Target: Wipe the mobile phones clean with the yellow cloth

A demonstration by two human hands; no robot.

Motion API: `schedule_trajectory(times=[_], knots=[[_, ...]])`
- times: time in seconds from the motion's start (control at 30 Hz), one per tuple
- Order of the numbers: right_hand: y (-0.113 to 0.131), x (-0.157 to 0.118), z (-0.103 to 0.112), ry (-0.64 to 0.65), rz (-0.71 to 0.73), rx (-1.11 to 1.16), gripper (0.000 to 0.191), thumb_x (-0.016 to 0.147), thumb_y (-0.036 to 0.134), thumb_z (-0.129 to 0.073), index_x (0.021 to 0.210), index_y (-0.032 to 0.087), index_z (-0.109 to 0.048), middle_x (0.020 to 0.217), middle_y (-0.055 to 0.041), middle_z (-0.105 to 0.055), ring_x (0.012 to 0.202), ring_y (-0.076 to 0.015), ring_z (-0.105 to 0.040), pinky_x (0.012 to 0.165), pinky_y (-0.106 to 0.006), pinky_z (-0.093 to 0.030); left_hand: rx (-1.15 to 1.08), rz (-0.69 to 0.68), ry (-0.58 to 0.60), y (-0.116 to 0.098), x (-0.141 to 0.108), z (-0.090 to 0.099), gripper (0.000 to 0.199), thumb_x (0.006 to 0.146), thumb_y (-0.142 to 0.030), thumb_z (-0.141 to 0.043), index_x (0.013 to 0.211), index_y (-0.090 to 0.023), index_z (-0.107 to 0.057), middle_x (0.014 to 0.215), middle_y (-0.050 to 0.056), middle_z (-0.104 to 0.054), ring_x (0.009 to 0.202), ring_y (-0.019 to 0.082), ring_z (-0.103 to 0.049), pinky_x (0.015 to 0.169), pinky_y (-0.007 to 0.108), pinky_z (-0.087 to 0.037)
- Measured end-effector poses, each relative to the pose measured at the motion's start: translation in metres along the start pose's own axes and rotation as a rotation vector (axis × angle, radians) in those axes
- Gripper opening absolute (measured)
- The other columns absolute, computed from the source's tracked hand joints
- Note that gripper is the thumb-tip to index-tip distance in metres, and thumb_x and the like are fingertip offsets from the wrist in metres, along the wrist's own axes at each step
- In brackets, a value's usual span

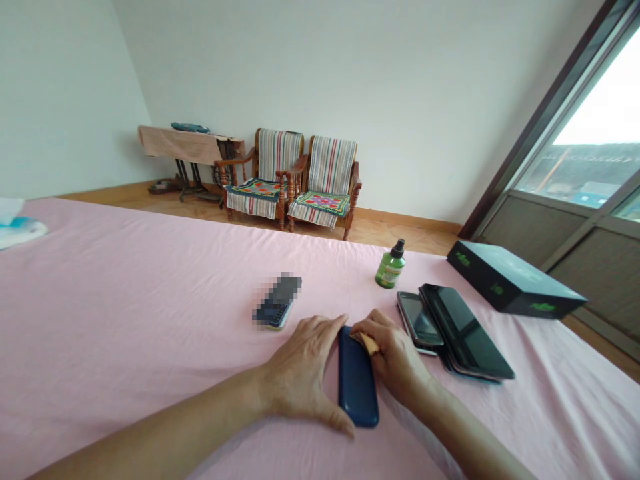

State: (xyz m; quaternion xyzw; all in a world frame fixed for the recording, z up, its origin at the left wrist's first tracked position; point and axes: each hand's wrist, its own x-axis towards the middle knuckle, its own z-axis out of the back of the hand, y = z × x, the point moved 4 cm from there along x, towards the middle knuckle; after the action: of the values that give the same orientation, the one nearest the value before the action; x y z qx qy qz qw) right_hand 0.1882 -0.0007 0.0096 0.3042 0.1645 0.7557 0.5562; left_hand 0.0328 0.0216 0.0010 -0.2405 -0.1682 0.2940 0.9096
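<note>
A dark blue phone (pixel 358 387), or a phone in a dark blue case, lies flat on the pink sheet. My left hand (pixel 305 367) braces it from the left, with the thumb at its near end and a finger at its far end. My right hand (pixel 393 353) pinches a small yellowish cloth (pixel 369 343) against the phone's upper part. The fingers cover some of the cloth. Left of the phone's far end lies another handset (pixel 278 303), blurred by pixelation. To the right are a silver-edged phone (pixel 421 319) and a stack of black tablets (pixel 467 333).
A green spray bottle (pixel 390 268) with a black top stands beyond my right hand. A black box (pixel 515 277) with green lettering sits at the right edge of the pink sheet (pixel 150 300). Two wooden armchairs (pixel 327 163) and a cloth-covered sewing table (pixel 185 145) stand by the wall.
</note>
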Motion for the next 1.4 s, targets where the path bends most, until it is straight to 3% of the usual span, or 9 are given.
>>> schedule_trajectory(times=[0.23,0.47,0.7,0.87,1.4], knots=[[0.010,-0.005,-0.002,0.017,0.063,0.043,0.026,0.082,0.000,-0.045,0.084,0.018,-0.064,0.081,-0.0035,-0.055,0.078,-0.0172,-0.054,0.068,-0.027,-0.039,-0.019,0.021,0.006,0.001,0.000,-0.001,0.137,0.044,-0.069,-0.080,0.150,-0.013,-0.013,0.142,0.022,-0.040,0.127,0.040,-0.037,0.108,0.056,-0.027],[-0.003,-0.001,0.002,-0.175,-0.005,0.114,0.038,0.067,-0.004,-0.046,0.093,0.017,-0.064,0.083,-0.0040,-0.061,0.077,-0.0179,-0.057,0.067,-0.027,-0.041,-0.005,0.031,0.017,0.001,-0.001,-0.001,0.141,0.045,-0.070,-0.079,0.150,-0.012,-0.005,0.145,0.024,-0.035,0.129,0.042,-0.035,0.108,0.059,-0.024],[0.000,0.003,-0.003,-0.097,0.043,0.092,0.033,0.072,-0.003,-0.045,0.081,0.018,-0.068,0.079,-0.0036,-0.055,0.077,-0.0179,-0.054,0.068,-0.028,-0.040,-0.030,0.024,0.013,0.001,-0.001,-0.001,0.139,0.044,-0.070,-0.079,0.150,-0.017,-0.006,0.143,0.022,-0.038,0.128,0.042,-0.036,0.107,0.059,-0.025],[0.009,-0.003,-0.004,-0.010,0.097,0.026,0.035,0.071,-0.007,-0.044,0.081,0.019,-0.065,0.082,-0.0039,-0.054,0.080,-0.0189,-0.051,0.070,-0.030,-0.038,-0.035,0.004,0.006,0.002,-0.001,-0.001,0.139,0.044,-0.068,-0.081,0.150,-0.014,-0.009,0.140,0.022,-0.040,0.125,0.040,-0.039,0.107,0.056,-0.027],[0.009,0.004,-0.001,-0.006,0.102,-0.159,0.032,0.079,-0.002,-0.049,0.089,0.021,-0.068,0.088,-0.0053,-0.059,0.084,-0.0203,-0.050,0.076,-0.033,-0.036,-0.029,-0.008,-0.017,0.001,0.000,-0.002,0.141,0.044,-0.067,-0.082,0.151,-0.016,-0.005,0.141,0.022,-0.039,0.124,0.041,-0.039,0.105,0.058,-0.027]])
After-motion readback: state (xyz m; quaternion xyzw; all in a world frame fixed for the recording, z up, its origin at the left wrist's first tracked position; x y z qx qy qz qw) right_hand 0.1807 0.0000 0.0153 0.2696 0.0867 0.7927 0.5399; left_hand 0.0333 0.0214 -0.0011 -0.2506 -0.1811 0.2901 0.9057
